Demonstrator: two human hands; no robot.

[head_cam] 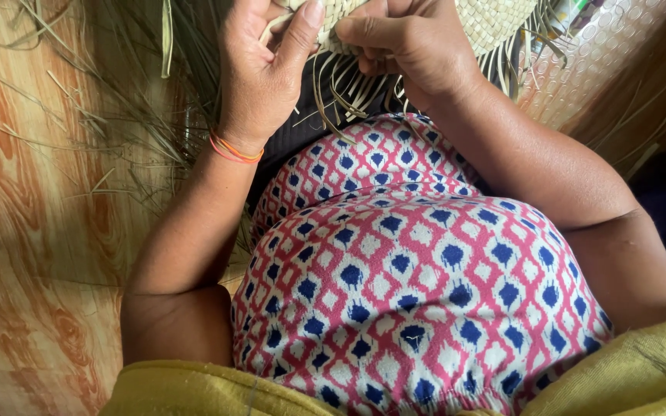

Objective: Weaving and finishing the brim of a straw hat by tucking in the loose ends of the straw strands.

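A pale woven straw mat point(495, 19) lies across my lap at the top of the view, with loose dry strips point(348, 96) hanging from its near edge. My left hand point(260, 73) pinches the edge of the weave, thumb pressed on top; orange threads circle its wrist. My right hand point(410, 42) is closed on strips at the same edge, right beside the left thumb. Both hands touch the mat. The far part of the mat is cut off by the frame.
Loose dried leaf strips point(117, 100) are scattered over a wood-patterned floor covering point(32, 231) on the left. A patterned plastic sheet point(618, 62) lies at the upper right. My red, white and blue patterned garment point(410, 285) fills the middle.
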